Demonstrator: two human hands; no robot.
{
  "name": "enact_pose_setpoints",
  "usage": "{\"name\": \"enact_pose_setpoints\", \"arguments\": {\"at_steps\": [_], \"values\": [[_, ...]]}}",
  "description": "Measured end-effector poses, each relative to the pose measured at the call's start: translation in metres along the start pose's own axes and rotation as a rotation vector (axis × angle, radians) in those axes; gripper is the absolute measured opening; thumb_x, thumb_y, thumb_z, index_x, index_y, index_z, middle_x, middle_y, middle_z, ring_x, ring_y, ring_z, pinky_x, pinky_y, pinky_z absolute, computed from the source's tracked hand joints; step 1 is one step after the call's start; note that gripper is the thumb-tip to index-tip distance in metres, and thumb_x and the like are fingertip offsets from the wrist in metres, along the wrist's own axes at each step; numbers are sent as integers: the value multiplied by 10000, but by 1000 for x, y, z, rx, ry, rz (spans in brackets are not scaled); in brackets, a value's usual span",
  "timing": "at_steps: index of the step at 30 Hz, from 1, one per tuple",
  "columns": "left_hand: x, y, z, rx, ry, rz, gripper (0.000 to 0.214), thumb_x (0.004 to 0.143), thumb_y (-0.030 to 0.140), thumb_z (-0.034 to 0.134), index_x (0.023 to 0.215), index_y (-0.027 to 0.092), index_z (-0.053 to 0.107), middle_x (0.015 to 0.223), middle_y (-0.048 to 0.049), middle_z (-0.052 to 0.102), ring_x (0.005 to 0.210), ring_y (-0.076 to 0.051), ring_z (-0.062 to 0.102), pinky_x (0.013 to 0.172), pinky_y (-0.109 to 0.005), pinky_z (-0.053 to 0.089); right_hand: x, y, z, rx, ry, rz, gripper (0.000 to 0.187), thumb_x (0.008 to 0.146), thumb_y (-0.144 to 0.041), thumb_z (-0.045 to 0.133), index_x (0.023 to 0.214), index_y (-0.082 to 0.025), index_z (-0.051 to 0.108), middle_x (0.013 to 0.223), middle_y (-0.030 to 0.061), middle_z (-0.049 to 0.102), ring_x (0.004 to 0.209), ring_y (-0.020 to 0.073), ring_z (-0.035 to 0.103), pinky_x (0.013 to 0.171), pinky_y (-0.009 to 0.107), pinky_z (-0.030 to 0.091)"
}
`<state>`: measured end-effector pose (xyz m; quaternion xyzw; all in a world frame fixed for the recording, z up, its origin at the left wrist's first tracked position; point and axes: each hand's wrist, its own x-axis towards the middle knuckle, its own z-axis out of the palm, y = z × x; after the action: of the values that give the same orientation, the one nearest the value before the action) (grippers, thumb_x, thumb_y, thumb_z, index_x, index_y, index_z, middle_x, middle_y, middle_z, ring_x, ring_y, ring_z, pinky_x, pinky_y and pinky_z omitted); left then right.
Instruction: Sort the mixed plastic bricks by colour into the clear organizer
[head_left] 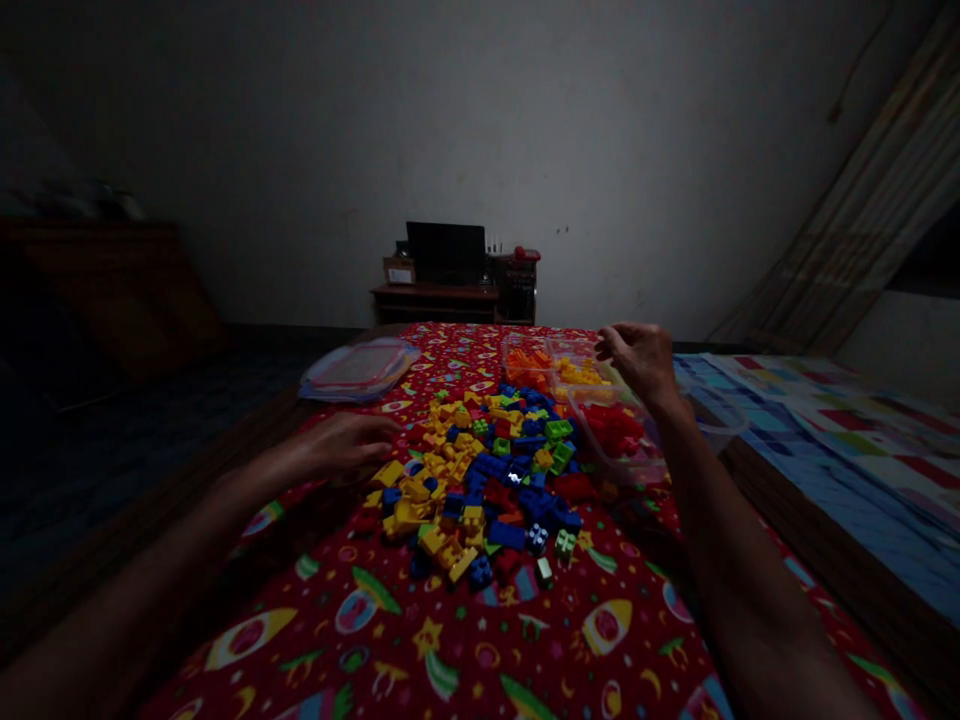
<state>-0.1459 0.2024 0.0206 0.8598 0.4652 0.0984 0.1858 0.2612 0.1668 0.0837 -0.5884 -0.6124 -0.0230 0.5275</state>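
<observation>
A mixed pile of toy building bricks (491, 470), mostly yellow and blue with some green and red, lies on a red patterned cloth (480, 650). My left hand (349, 440) is at the pile's left edge, fingers stretched towards the yellow bricks, and I see nothing held. Over the clear boxes at the pile's far right hovers my right hand (641, 360), its fingers loosely bent and apart, with no brick visible in them. Below its fingertips is a clear box of yellow bricks (581, 372). Orange bricks (529, 365) fill the box to its left; red bricks (615, 430) sit in the nearer box.
Stacked clear lids (360, 370) lie at the table's far left. Another clear container (720, 415) is partly behind my right forearm. A bed with a checked cover (847, 440) adjoins on the right. A dark screen (446, 252) stands on a desk by the wall.
</observation>
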Motion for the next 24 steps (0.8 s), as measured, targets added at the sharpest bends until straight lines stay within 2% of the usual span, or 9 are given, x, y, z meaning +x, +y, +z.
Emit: {"name": "enact_pose_setpoints", "arguments": {"at_steps": [3,7,11,15,19,24], "values": [[-20,-6,16,66,-23,-19,516,730,564,504,1075,223,680,1030,-70,713,911,-265,652,788,-315,516,-1,-5,-4,24,23,-7,313,816,-329,501,721,-107,701,664,85,706,557,157,658,559,245,508],[-29,4,33,53,50,-35,461,727,509,510,1055,234,681,1043,-70,708,897,-248,652,797,-304,503,-3,-10,-1,1,-8,-19,329,834,-336,495,738,-103,707,680,90,707,570,157,653,563,245,498],[-18,12,41,-38,125,-61,377,673,495,563,920,244,697,926,-65,724,851,-261,653,753,-310,499,-7,-14,8,-74,-90,-67,342,863,-333,469,749,-117,708,709,90,711,614,164,654,575,239,472],[1,12,44,-187,167,-108,359,584,466,660,844,218,666,784,-37,695,718,-226,634,632,-286,490,-19,-23,23,-183,-200,-156,333,885,-304,441,736,-146,693,678,72,692,628,154,626,579,225,415],[19,19,39,-476,204,-120,563,528,434,729,1014,175,613,739,4,634,622,-169,597,579,-276,492,-40,-38,46,-307,-374,-274,305,880,-242,447,686,-158,666,646,63,654,569,127,550,538,227,314],[32,46,26,-655,191,-84,635,582,431,764,1144,196,586,942,-38,655,887,-217,642,734,-303,526,-64,-52,69,-299,-619,-404,222,835,-120,469,764,-156,676,662,52,644,555,112,507,527,230,273]]}}
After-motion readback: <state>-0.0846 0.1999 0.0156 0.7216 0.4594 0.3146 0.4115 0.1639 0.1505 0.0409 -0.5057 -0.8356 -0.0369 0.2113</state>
